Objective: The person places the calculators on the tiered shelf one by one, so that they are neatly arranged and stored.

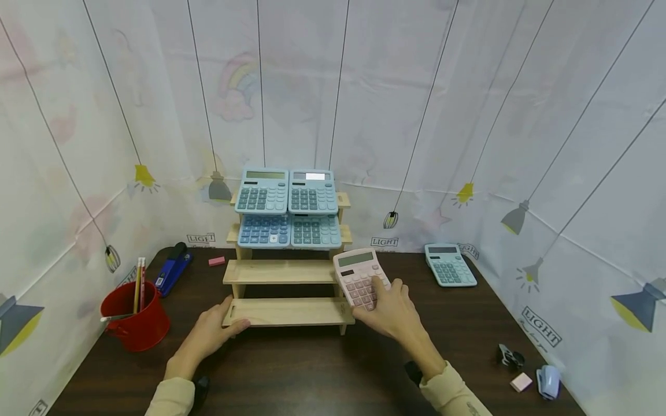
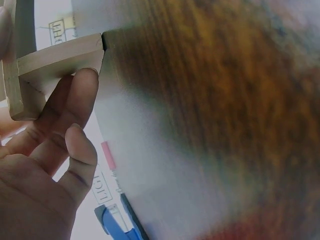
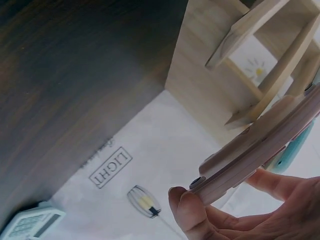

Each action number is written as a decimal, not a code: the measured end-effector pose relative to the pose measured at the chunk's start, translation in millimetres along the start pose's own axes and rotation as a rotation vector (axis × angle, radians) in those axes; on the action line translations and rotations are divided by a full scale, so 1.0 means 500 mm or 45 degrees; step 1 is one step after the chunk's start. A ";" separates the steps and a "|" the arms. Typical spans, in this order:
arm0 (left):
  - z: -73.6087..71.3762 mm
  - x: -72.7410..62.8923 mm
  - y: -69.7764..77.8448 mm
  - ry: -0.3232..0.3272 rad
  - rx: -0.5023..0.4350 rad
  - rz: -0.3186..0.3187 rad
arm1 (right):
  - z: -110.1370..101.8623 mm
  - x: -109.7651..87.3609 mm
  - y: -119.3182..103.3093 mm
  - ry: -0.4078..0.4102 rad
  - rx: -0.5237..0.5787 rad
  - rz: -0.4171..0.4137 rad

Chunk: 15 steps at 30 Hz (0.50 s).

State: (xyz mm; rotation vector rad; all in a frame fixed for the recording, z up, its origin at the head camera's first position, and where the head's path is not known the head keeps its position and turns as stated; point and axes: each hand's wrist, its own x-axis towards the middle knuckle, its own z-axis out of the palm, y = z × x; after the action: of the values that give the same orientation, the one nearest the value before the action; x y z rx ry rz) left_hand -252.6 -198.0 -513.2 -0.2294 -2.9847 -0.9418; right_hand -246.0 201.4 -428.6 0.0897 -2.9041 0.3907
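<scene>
My right hand (image 1: 392, 309) grips a pink calculator (image 1: 360, 268) by its lower end, thumb on the keys. In the right wrist view the calculator (image 3: 260, 145) appears edge-on, fingers beneath it, held off the tabletop beside the stand. My left hand (image 1: 210, 329) holds the left end of the lowest step of a tiered wooden stand (image 1: 291, 312). Seen from the left wrist, its fingers (image 2: 82, 95) lie against the wood (image 2: 62, 55). Light blue calculators (image 1: 262, 190) fill the top tier side by side, with two more (image 1: 263, 231) on the tier below. Both lower steps are bare.
Another light blue calculator (image 1: 450, 266) lies at the back right. At left stand a red bucket (image 1: 137, 323) of pencils, a blue stapler (image 1: 173, 270) and a pink eraser (image 1: 216, 261). Front right holds a black clip (image 1: 510, 357), a small eraser (image 1: 521, 382) and a mini stapler (image 1: 548, 382).
</scene>
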 end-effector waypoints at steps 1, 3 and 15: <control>0.001 -0.001 0.000 -0.004 -0.002 -0.006 | 0.002 0.001 -0.004 0.002 -0.008 -0.011; 0.002 -0.003 0.001 -0.013 -0.008 -0.019 | 0.002 0.002 -0.011 0.007 -0.026 -0.033; -0.001 -0.002 0.003 -0.026 -0.017 -0.035 | 0.004 0.010 -0.051 0.036 -0.119 -0.128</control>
State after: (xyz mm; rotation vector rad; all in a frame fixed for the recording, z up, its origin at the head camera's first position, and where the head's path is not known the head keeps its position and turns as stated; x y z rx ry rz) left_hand -251.5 -197.0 -511.9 -0.2002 -3.0088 -0.9685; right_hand -248.9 175.9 -423.2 0.2128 -2.8699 0.2374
